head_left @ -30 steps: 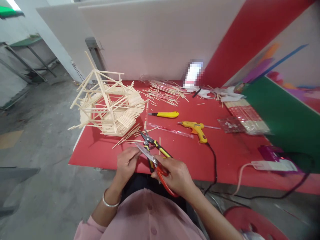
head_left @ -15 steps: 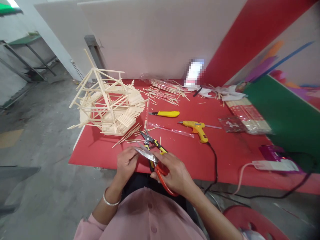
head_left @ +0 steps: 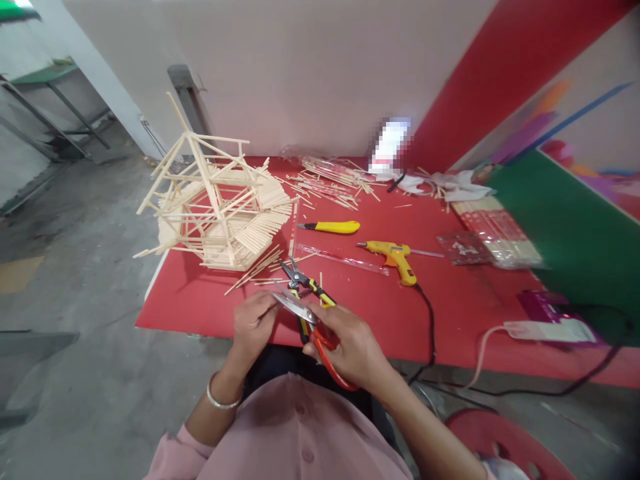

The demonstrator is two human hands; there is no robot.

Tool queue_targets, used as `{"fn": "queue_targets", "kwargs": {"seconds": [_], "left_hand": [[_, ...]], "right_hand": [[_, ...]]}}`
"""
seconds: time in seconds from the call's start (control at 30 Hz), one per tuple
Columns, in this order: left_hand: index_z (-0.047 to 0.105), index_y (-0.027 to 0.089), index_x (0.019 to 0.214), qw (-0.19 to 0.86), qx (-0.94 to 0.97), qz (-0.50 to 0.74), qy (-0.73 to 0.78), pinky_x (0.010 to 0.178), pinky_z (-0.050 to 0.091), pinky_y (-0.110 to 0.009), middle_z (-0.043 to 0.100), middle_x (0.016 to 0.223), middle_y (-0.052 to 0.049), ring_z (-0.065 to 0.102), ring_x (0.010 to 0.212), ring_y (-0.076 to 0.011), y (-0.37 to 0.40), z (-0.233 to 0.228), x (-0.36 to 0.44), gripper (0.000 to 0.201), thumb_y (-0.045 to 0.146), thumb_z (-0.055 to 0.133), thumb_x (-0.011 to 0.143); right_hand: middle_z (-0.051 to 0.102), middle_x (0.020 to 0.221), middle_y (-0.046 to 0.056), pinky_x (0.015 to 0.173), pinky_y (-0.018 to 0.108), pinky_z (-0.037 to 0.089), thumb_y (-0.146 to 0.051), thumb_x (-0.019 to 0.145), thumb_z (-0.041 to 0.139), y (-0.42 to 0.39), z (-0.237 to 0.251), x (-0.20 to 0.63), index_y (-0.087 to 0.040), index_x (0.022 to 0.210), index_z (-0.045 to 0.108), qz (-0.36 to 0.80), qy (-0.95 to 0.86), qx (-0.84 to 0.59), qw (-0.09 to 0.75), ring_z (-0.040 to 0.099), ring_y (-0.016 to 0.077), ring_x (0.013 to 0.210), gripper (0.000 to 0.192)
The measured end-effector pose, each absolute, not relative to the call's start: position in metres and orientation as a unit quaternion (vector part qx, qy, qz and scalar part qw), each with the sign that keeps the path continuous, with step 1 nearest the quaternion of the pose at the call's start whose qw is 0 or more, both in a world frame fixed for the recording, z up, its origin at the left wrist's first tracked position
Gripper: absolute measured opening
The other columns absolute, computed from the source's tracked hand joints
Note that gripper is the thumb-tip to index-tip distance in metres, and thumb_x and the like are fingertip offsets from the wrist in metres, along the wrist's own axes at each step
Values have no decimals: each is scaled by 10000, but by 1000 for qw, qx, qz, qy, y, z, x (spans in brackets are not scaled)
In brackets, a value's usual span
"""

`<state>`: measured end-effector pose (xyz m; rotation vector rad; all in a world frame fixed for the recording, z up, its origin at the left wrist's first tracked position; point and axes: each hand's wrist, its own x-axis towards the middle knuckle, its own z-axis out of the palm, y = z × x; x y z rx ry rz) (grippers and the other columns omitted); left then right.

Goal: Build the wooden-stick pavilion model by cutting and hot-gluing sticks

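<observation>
My right hand is closed round the red handles of a pair of scissors, whose blades point left and stand slightly apart. Close to the blade tips, my left hand is closed with its fingers pinched together; what they hold is too small or hidden to make out. Behind the scissors lie black-and-yellow pruning shears, their handles partly covered by the scissors and my right hand. A framework of thin wooden sticks, shaped like a small pavilion, stands at the left of the red table.
A yellow utility knife and a yellow glue gun lie beyond my hands, the gun's black cord running off the front edge. Loose sticks are scattered at the back. Packed sticks and a power strip are at the right.
The scissors have shifted very slightly, their blades tilting a little. Both hands keep nearly the same place, and the things on the table stay where they were.
</observation>
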<state>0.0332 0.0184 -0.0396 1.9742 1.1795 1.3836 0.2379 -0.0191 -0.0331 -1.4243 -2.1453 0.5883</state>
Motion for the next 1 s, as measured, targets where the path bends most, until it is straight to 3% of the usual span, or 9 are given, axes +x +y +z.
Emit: {"fn": "queue_targets", "kwargs": {"seconds": [0.4, 0.67, 0.87, 1.0], "left_hand": [[725, 157, 812, 237, 711, 507, 426, 710, 550, -245, 736, 810, -67, 687, 770, -156, 18, -40, 32, 199, 80, 547, 856], [715, 169, 879, 232, 723, 499, 418, 712, 544, -252, 738, 810, -52, 684, 765, -153, 20, -43, 33, 157, 118, 567, 867], [689, 163, 816, 242, 723, 489, 424, 669, 529, -237, 725, 790, -54, 668, 721, -146, 20, -42, 32, 196, 92, 514, 870], [686, 167, 835, 243, 727, 482, 424, 659, 525, -245, 723, 795, -55, 663, 715, -152, 20, -43, 32, 202, 88, 503, 865]], "right_hand": [[652, 878, 93, 702, 316, 473, -546, 811, 601, -14, -35, 236, -191, 1276, 558, 182, -798, -516, 252, 592, 217, 798, 587], [603, 613, 7, 563, 233, 372, -503, 865, 557, -17, -36, 238, -208, 1173, 645, 165, -791, -533, 251, 561, 144, 589, 436], [671, 877, 91, 688, 298, 457, -499, 814, 620, -14, -32, 242, -199, 1256, 578, 163, -804, -514, 249, 589, 206, 783, 536], [668, 864, 88, 698, 310, 467, -482, 815, 627, -13, -33, 243, -185, 1255, 574, 153, -810, -508, 250, 586, 213, 793, 533]]}}
